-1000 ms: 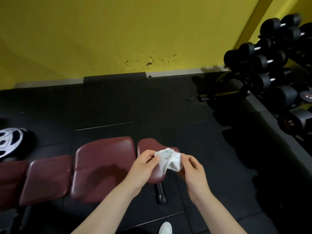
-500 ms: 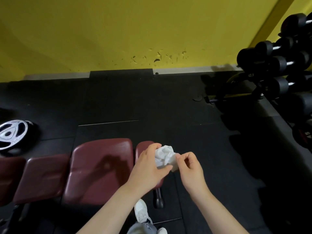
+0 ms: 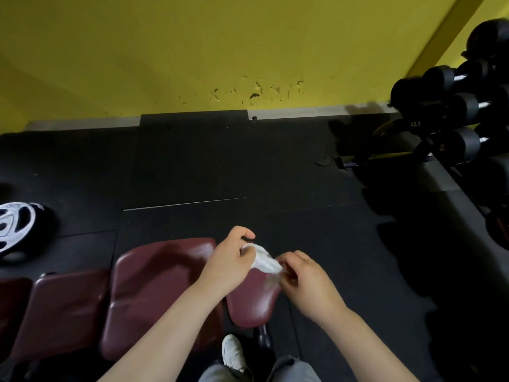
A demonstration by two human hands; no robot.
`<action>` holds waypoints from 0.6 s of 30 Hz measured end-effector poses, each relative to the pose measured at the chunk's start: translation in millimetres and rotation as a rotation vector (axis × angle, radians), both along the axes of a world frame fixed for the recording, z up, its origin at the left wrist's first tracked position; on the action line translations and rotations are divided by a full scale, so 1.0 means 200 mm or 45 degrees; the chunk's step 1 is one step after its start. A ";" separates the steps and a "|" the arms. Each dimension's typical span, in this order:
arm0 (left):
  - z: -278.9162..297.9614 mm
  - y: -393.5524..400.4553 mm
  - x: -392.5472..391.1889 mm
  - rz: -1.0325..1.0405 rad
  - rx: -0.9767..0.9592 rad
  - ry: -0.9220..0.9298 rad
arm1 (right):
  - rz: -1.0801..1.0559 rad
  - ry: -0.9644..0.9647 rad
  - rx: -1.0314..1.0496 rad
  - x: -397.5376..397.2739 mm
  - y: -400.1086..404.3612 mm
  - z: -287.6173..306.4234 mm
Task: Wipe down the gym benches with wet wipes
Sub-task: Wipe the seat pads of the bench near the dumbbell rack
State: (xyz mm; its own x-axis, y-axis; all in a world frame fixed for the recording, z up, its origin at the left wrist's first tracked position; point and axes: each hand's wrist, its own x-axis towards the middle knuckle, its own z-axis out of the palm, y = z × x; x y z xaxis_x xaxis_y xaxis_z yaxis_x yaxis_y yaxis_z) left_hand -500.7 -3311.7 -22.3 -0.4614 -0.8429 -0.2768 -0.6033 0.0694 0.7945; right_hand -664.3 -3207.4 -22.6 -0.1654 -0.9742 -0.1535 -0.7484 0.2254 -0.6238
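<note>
A: Where does the bench [image 3: 162, 293] lie from us?
B: Its maroon pads run along the bottom of the frame from lower left to centre, long axis left to right, directly under our hands. Our left hand [image 3: 228, 260] is nearer the big pad.
A: And the wipe [image 3: 264, 261]?
B: Bunched between both: left hand grips it, right hand [image 3: 305, 282] pinches its end.
A: Any writing?
B: "42.5" on a dumbbell [image 3: 413, 124], upper right; the weight plate [image 3: 16, 230] at left is unreadable.

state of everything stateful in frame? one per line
Wipe: crumpled, stretched between both hands, above the bench.
Left hand: grips the wipe.
Right hand: pinches the wipe's other end.
Bench: pads flat, not touched by the wipe.
Weight plate: flat on floor.
Dumbbells: racked.
</note>
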 end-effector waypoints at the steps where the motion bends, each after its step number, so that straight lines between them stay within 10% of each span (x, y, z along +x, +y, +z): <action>1: -0.01 -0.02 0.00 0.046 0.047 0.013 | 0.089 0.131 -0.006 0.00 -0.02 -0.01; 8: -0.03 -0.11 -0.03 0.637 0.936 0.735 | -0.127 -0.605 0.082 0.01 -0.13 -0.08; 12: -0.11 -0.09 -0.04 0.484 0.713 0.593 | -0.221 -1.070 0.334 -0.03 -0.17 -0.13; 18: -0.38 0.04 -0.08 0.186 0.522 0.282 | -0.200 -0.841 0.388 -0.15 -0.28 -0.32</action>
